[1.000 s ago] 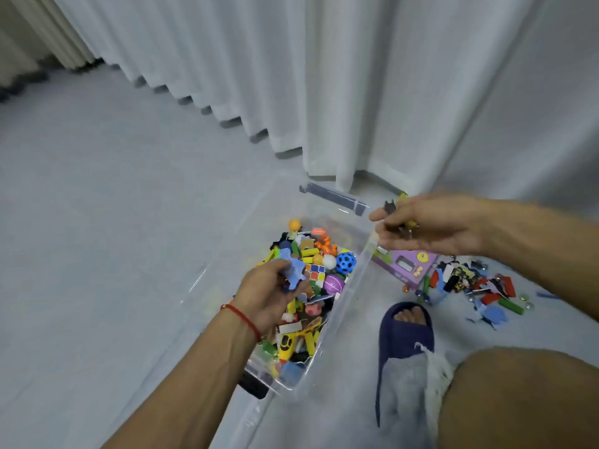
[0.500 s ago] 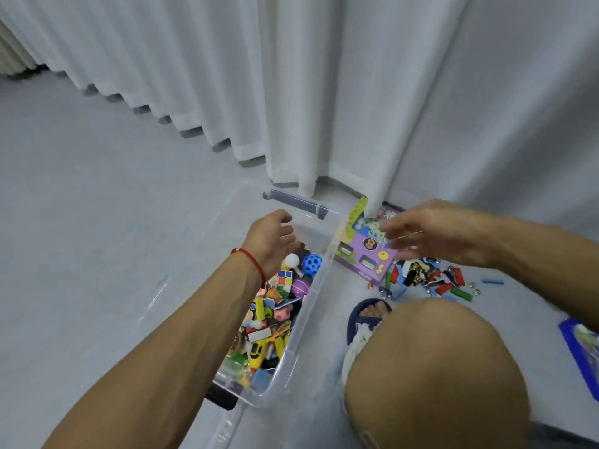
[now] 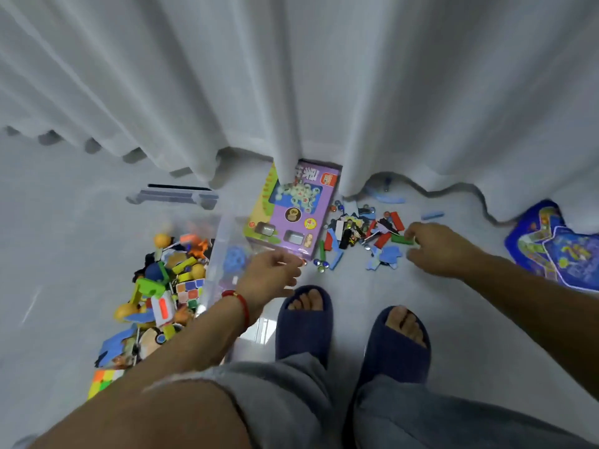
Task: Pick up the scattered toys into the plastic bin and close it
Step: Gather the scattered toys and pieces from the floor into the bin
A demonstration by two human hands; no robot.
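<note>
Right hand [image 3: 436, 249] down at the scattered pile of small toys [image 3: 363, 233] on the floor [image 3: 453, 319], fingertips curled at a green block [image 3: 401, 239] (gripped or only touched, cannot tell). Left hand [image 3: 270, 275] low beside the clear plastic bin [image 3: 223, 251], fingers loosely curled, holding nothing visible. Bin at left, heaped with toys, lid off. Purple box [image 3: 291, 218] between bin and pile, partly under the curtain [image 3: 291, 76].

We see the clear plastic bin [image 3: 223, 241], full of toys, left of the purple game box [image 3: 293, 210]. Our left hand [image 3: 270, 275] hovers, loosely curled, just below the box; our right hand [image 3: 436, 249] touches the scattered toys [image 3: 363, 233] to its right.
</note>
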